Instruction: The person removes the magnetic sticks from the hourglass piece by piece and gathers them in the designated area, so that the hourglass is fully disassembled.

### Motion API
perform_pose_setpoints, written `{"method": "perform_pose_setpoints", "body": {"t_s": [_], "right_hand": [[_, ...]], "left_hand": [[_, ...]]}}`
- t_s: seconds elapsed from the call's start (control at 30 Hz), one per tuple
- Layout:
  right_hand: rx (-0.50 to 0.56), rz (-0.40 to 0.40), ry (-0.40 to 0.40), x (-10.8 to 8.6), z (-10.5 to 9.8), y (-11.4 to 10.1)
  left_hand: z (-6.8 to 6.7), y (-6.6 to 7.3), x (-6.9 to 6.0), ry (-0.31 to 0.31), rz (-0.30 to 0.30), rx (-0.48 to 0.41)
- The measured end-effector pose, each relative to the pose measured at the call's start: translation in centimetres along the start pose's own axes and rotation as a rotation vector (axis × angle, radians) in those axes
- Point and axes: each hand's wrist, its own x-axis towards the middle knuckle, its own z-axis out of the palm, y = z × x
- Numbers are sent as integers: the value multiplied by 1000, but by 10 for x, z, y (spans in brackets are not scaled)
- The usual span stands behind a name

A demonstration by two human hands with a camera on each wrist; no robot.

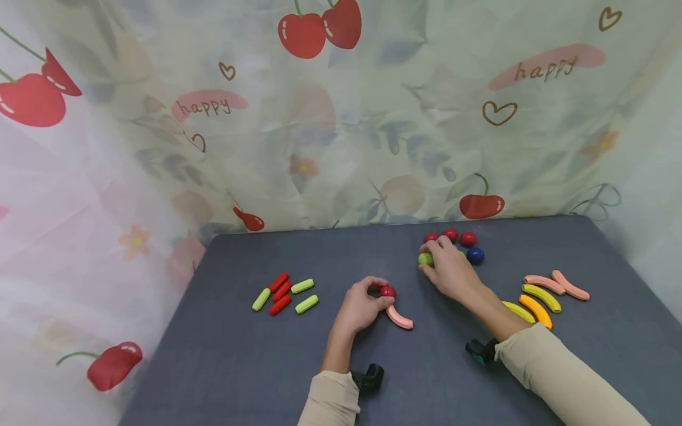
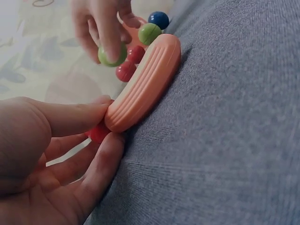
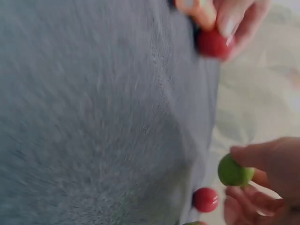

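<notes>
My left hand (image 1: 359, 305) pinches a red ball (image 1: 388, 291) between thumb and fingers on the dark tabletop. Touching that ball is one end of a curved pink stick (image 1: 399, 318), whose grooved side (image 2: 146, 82) shows in the left wrist view. Farther back and to the right, my right hand (image 1: 450, 269) holds a green ball (image 3: 234, 170) by thumb and fingertips. Around it lie red balls (image 1: 468, 239), a blue ball (image 1: 475, 255) and a second green ball (image 2: 149, 33), which the right hand mostly hides in the head view.
Short red sticks (image 1: 280, 305) and pale green sticks (image 1: 306, 304) lie at the left of the grey-covered table (image 1: 224, 367). Right of the right forearm are curved yellow sticks (image 1: 541, 297), an orange one (image 1: 536, 311) and pink ones (image 1: 570, 285). A printed curtain (image 1: 346, 118) hangs behind.
</notes>
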Motion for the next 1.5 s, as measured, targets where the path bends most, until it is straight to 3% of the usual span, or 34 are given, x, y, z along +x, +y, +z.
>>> {"method": "perform_pose_setpoints", "body": {"t_s": [0.2, 0.47, 0.53, 0.67, 0.73, 0.8, 0.97, 1.03, 1.1, 1.2, 1.3, 1.5], "right_hand": [[-77, 59, 2, 18, 9, 13], [-51, 73, -39, 9, 0, 3], [-27, 34, -97, 1, -4, -5], [79, -34, -355, -18, -10, -20], [137, -34, -463, -27, -8, -28], [171, -22, -515, -36, -2, -34], [191, -32, -461, -48, 18, -42], [196, -63, -438, -48, 22, -43], [213, -111, -463, -47, 23, -44], [246, -171, -570, -47, 16, -42], [260, -173, -635, -49, 6, -39], [186, -72, -517, -57, -19, -26]], "left_hand": [[-1, 2, -1, 14, -6, 0], [-1, -1, 0, 2, -22, -11], [-2, 0, 0, 4, -20, -18], [-4, 0, 1, 9, -1, -44], [-5, -1, 2, 9, 9, -60], [-5, -3, 1, 7, 14, -67], [-4, -4, 0, -10, 18, -53], [-4, -5, 1, -16, 21, -48], [-3, -5, 1, -20, 24, -47], [-2, -6, 2, -30, 23, -60], [-1, -6, 2, -26, 18, -82], [-5, -5, 2, -9, -3, -89]]}}
